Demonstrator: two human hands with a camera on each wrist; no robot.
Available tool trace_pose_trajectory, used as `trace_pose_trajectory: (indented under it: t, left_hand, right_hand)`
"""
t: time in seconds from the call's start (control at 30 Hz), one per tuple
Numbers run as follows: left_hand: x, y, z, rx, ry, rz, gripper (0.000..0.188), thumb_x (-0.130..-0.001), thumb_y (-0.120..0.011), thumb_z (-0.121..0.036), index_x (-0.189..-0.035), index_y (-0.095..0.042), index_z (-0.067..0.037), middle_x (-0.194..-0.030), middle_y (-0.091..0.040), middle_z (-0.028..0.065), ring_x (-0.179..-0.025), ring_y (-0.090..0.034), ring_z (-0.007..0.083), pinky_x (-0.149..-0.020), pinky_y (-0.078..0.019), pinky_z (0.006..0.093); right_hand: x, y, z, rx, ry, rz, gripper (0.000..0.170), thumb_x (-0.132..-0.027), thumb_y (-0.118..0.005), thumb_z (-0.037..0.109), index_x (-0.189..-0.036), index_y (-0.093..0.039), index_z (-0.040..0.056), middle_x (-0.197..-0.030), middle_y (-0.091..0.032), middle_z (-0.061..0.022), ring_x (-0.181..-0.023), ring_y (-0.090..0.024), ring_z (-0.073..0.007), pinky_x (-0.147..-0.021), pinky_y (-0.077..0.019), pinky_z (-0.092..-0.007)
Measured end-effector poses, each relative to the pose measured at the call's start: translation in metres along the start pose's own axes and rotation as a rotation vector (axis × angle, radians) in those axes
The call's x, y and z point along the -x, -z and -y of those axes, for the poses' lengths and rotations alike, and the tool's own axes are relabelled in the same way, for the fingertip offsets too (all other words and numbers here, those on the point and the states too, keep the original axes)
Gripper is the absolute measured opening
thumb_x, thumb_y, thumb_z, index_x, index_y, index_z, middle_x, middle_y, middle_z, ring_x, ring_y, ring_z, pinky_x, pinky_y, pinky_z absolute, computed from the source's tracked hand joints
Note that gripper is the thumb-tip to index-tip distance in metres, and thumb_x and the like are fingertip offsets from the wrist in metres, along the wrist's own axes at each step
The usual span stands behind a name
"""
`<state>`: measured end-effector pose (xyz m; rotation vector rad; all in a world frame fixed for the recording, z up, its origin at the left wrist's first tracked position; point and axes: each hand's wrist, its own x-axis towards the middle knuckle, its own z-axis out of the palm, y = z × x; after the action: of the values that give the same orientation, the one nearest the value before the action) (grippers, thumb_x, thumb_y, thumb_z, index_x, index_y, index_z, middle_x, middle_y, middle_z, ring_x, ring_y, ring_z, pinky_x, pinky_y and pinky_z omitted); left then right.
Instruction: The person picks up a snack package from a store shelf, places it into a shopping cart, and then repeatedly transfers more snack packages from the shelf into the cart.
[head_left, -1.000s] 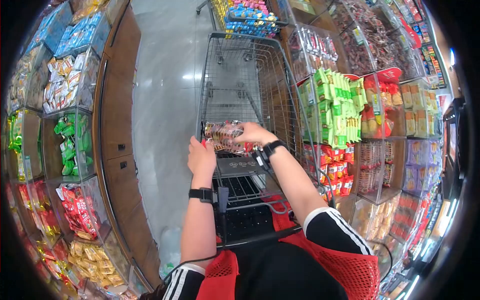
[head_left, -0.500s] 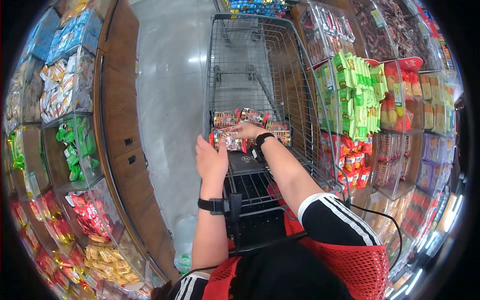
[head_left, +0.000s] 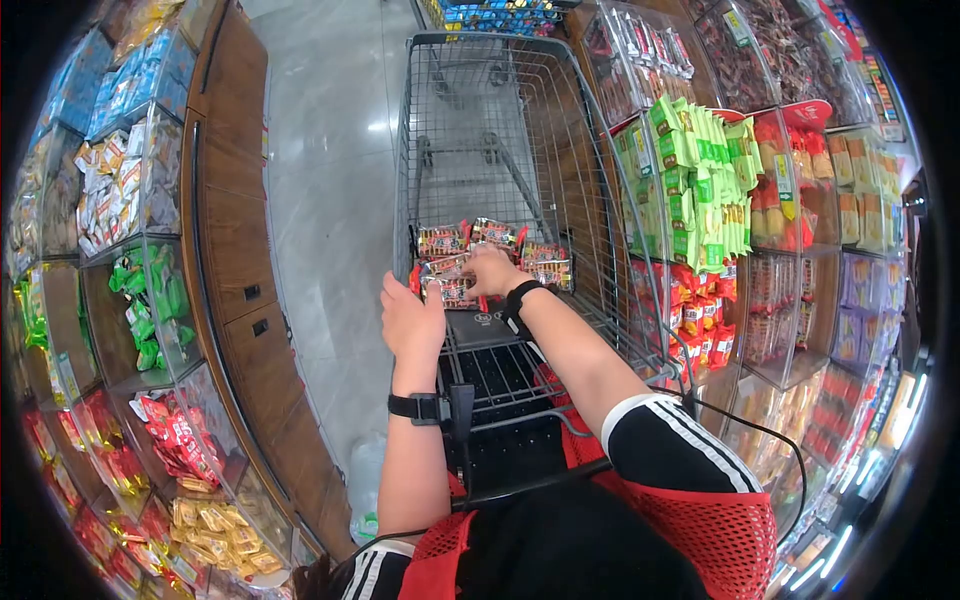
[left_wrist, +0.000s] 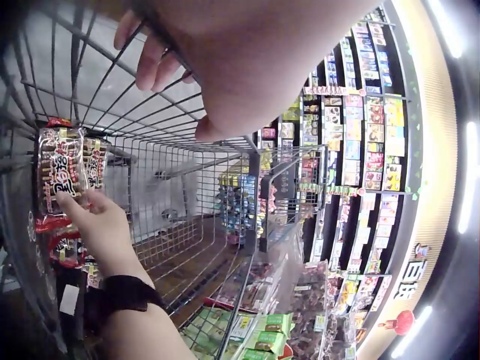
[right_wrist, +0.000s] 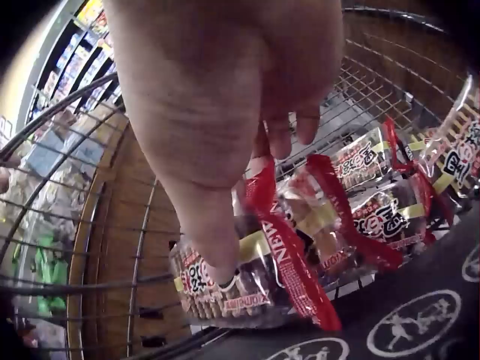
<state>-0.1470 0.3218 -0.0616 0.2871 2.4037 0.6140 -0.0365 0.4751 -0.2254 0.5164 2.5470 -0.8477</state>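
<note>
In the head view my right hand [head_left: 492,268] grips a clear snack packet [head_left: 455,290] with red ends, low inside the wire cart [head_left: 470,130]. The right wrist view shows the thumb of that hand [right_wrist: 217,127] pressed on the packet's printed face [right_wrist: 225,296]; its far side is hidden. Similar packets [head_left: 547,265] lie around it. My left hand [head_left: 412,318] is at the cart's left side, fingers extended and holding nothing. From the left wrist, this hand [left_wrist: 255,67] hangs over the wire side, while my right hand [left_wrist: 101,225] touches a packet [left_wrist: 61,161].
Clear bins of green packets [head_left: 705,190] and red packets [head_left: 700,315] line the right side. Wooden cabinets [head_left: 245,200] with snack bins stand to the left, across a strip of grey floor [head_left: 330,180]. Another loaded cart [head_left: 505,17] is ahead.
The packet at my right hand has come down among the others, which now show more fully. My left hand remains at the cart's left side. The head view has shifted slightly.
</note>
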Motion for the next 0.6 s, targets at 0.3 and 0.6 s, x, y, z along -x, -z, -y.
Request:
trace_pose_trajectory:
  t: [0.3,0.6]
  left_hand:
    - [0.005,-0.001,0.002,-0.021,-0.021,-0.030,0.068,-0.083,-0.059,-0.038,-0.132,-0.031,0.001,-0.120,-0.049,0.0235,-0.103,-0.055,0.0417,-0.085,-0.0440,0.0492]
    - [0.006,0.001,-0.001,-0.035,-0.020,-0.047,0.068,-0.083,-0.059,-0.037,-0.132,-0.032,0.001,-0.118,-0.050,0.0222,-0.103,-0.055,0.0401,-0.085,-0.0441,0.0491]
  right_hand:
    - [-0.010,0.006,0.025,-0.244,-0.011,0.126,0.049,-0.055,-0.084,0.031,-0.092,-0.066,0.0025,-0.094,-0.064,-0.0156,-0.091,-0.060,-0.0327,-0.080,-0.0481,-0.0398]
    - [0.037,0.087,-0.068,-0.790,-0.451,0.083,0.036,-0.072,-0.079,0.020,-0.099,-0.065,0.0019,-0.093,-0.066,-0.0057,-0.083,-0.059,-0.0141,-0.076,-0.0461,-0.0277]
